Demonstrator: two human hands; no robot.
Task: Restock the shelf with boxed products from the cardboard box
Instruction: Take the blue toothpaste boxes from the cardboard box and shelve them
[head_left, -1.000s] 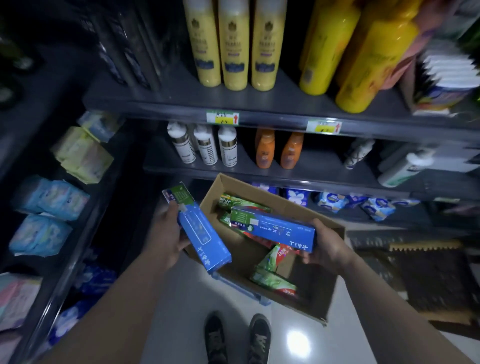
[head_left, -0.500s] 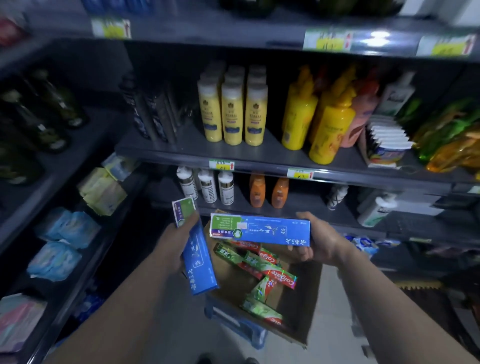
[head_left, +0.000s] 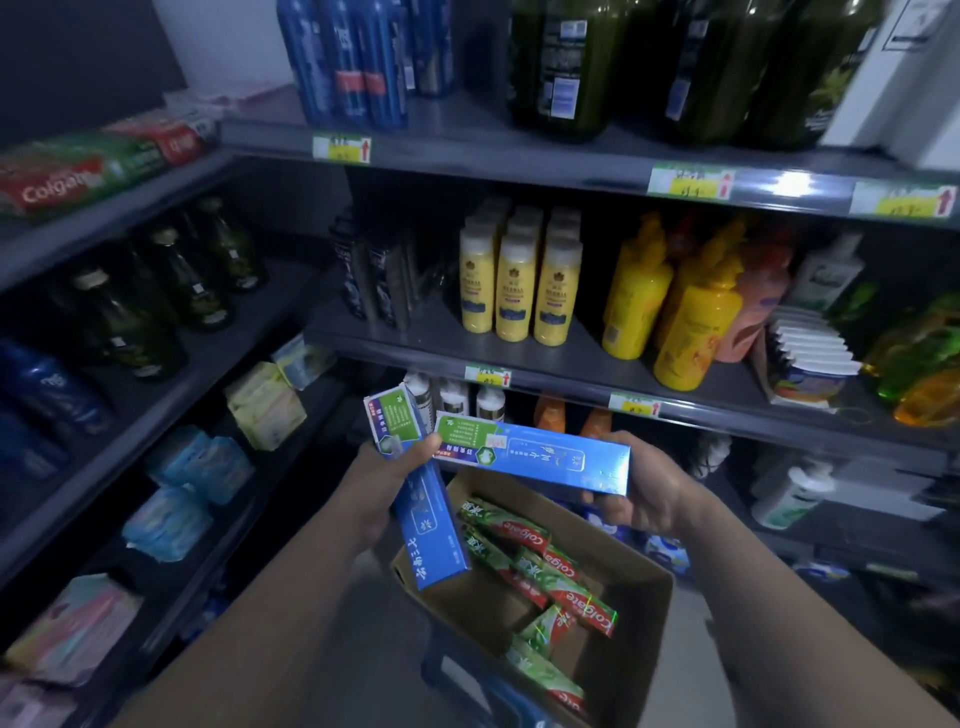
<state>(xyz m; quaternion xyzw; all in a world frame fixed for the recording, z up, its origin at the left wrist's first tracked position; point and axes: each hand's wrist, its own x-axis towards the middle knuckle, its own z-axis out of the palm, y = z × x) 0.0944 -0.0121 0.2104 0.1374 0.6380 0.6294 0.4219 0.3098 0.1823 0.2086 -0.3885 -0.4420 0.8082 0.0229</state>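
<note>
— Both hands grip stock: the left hand (head_left: 382, 486) wraps round the left blue box (head_left: 428, 525), held nearly upright with its green end up and the thumb across its face. The right hand (head_left: 647, 493) holds the right blue box (head_left: 540, 460) level by its right end.
— Where are they against the cardboard box?
— Above it. The cardboard box (head_left: 649, 618) sits at 6 o'clock, below the hands. The green ends of the two blue boxes almost meet at the centre.
— What has changed?
— A second ago both blue boxes were low, right over the open cardboard box, and the view looked down at the floor. Since then they have risen clear and the view has tipped up to the shelves. I'd judge the pick is done and the carry has begun; nothing is shelved yet.
— What is left inside?
— Colgate boxes (head_left: 540, 566), red and green, several, lying loose and slanted along its right side. I can see no more blue ones in there.
— And the shelves?
— At 10 o'clock the top shelf (head_left: 119, 213) carries shelved Colgate boxes (head_left: 67, 179) lying flat, so that is probably the toothpaste spot. Yellow bottles (head_left: 514, 291) stand at 12, dark bottles (head_left: 119, 322) at 9, blue bottles (head_left: 353, 62) high at 11
</note>
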